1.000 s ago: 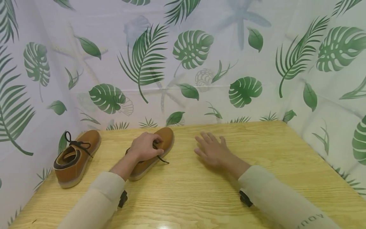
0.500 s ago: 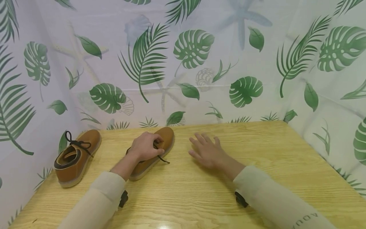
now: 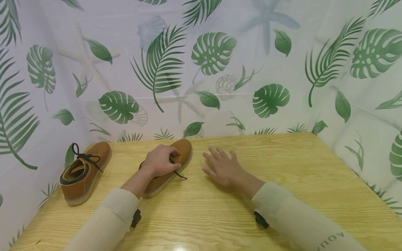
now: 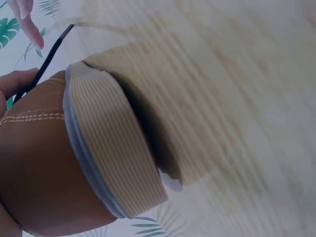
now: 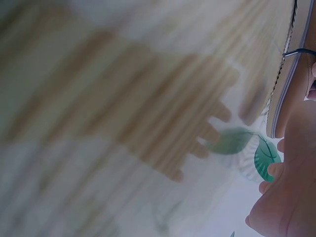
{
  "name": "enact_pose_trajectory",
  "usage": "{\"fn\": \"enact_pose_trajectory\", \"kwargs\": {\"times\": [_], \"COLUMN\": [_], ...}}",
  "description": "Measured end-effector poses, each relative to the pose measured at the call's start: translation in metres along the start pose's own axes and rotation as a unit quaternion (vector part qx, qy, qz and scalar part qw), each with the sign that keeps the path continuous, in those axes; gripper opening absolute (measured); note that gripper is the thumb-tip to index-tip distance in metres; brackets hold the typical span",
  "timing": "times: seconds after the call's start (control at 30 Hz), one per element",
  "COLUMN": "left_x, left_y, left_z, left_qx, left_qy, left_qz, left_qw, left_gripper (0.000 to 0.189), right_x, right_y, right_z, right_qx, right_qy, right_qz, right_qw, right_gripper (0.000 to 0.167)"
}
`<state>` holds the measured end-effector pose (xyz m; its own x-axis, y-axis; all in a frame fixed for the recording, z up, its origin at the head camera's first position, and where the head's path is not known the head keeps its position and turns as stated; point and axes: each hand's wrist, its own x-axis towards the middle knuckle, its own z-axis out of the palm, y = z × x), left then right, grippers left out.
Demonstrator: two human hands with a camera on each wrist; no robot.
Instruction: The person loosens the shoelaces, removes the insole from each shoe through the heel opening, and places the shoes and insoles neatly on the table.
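A brown low shoe (image 3: 183, 150) with a pale sole stands angled on the wooden table. My left hand (image 3: 161, 160) lies over its lacing, fingers curled, and pinches the black shoelace (image 3: 180, 175). One free lace end sticks out past the thumb. The left wrist view has the shoe's brown side (image 4: 44, 163) up close, with the thumb (image 4: 19, 81) against the lace (image 4: 54, 48). My right hand (image 3: 224, 169) hovers with fingers spread, apart from the shoe, to its right. In the right wrist view, the right hand (image 5: 291, 173) shows beside the shoe's sole (image 5: 289, 74).
A matching brown shoe (image 3: 83, 177) with its black laces tied in a bow stands at the table's left side. White cloth walls (image 3: 201, 115) with green leaf prints rise behind and beside the table (image 3: 282, 216).
My right hand has drifted left, closer to the shoe under my left hand. The left hand and both shoes look unmoved.
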<state>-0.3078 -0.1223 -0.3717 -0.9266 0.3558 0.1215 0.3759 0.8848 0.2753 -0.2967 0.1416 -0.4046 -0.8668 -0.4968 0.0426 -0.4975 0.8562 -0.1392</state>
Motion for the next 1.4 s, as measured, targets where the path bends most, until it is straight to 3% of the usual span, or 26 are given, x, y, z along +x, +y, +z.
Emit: {"fn": "enact_pose_trajectory", "kwargs": {"times": [0.57,0.87,1.0,1.17,1.3,1.4], "left_x": [0.004,0.008,0.01,0.009,0.007,0.006], "left_y": [0.015,0.024,0.037,0.056,0.066,0.065], "left_z": [0.003,0.012,0.012,0.006,-0.003,-0.011], "left_qx": [0.007,-0.012,-0.053,-0.118,-0.124,-0.125], "left_qy": [0.008,0.007,0.01,0.003,-0.013,-0.027], "left_qz": [0.018,0.002,-0.014,-0.041,-0.051,-0.043], "left_qw": [0.9998,0.9999,0.9984,0.9921,0.9909,0.9908], "left_gripper": [0.038,0.033,0.028,0.028,0.031,0.033], "right_x": [-0.001,-0.001,-0.002,-0.001,-0.002,-0.002], "right_y": [-0.006,-0.012,-0.014,-0.015,-0.018,-0.017], "right_z": [0.004,0.005,0.005,0.004,0.003,0.003], "right_qx": [-0.003,-0.002,-0.002,-0.014,-0.026,-0.031], "right_qy": [0.009,0.056,0.084,0.12,0.151,0.174], "right_qz": [-0.028,-0.105,-0.137,-0.165,-0.182,-0.178], "right_qw": [0.9996,0.9929,0.987,0.9789,0.9714,0.9681], "right_gripper": [0.064,0.056,0.049,0.037,0.035,0.036]}}
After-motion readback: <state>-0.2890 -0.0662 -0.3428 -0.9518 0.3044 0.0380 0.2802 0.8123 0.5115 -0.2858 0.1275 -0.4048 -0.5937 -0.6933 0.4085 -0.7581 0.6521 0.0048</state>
